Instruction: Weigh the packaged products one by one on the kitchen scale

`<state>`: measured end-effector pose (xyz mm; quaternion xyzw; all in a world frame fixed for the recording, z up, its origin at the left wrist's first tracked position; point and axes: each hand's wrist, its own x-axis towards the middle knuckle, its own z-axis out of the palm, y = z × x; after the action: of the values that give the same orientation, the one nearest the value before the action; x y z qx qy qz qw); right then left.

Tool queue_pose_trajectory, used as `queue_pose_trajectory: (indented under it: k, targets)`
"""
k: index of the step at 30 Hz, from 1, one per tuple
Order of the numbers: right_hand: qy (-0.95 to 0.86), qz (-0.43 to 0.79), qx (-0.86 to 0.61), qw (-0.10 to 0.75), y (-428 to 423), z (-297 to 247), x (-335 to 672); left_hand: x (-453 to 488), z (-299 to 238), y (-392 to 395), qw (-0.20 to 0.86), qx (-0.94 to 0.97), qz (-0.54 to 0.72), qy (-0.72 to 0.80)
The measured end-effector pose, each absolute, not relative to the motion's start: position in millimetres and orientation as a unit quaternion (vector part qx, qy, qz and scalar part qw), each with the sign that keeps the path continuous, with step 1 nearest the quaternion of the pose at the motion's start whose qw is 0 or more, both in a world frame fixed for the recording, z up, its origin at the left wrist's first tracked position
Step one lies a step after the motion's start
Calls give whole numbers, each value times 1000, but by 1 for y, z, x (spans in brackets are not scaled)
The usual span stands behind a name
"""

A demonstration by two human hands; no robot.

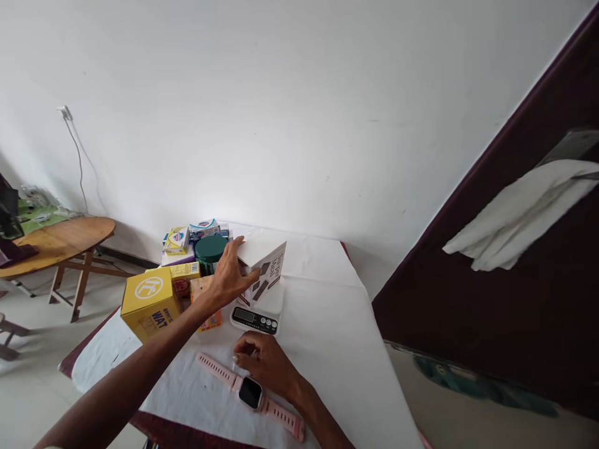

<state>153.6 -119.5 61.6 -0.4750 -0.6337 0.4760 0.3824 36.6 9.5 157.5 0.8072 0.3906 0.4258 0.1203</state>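
We see our left hand point(230, 277) at the white box point(272, 269) printed "Super Meal", its fingers spread around the box's left end and the thumb lying against the printed face; we cannot tell how firmly they grasp it. The box is at the platform of the kitchen scale point(256, 320), though whether its base fully touches down we cannot make out. Our right hand point(262, 362) is just in front of the scale, fingers half curled with a gap beside the thumb, grasping nothing we can see. Just beside it, the pink-strapped smartwatch point(251, 393) lies face up, stretched out on the white-covered surface point(322, 337). Left of the scale we have an orange packet point(213, 322), partly behind our forearm, and a large yellow box point(148, 298). Behind these stand a green-lidded jar point(211, 247) and a small yellow-and-white box point(176, 239).
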Motion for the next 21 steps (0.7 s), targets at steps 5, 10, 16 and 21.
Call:
queue_pose_trajectory:
  k: [5, 10, 16, 21]
  targets:
    - [-657, 399, -529, 359, -147, 126, 178, 15, 165, -24, 99, 823, 449, 334]
    - [-669, 187, -614, 375, -144, 170, 220, -27, 134, -91, 95, 860, 428, 262]
    - [-760, -143, -601, 204, -79, 199, 221, -30, 56, -113, 162, 956, 212, 126]
    - [-804, -134, -578, 45, -24, 211, 206, -15, 25, -107, 104, 974, 172, 104]
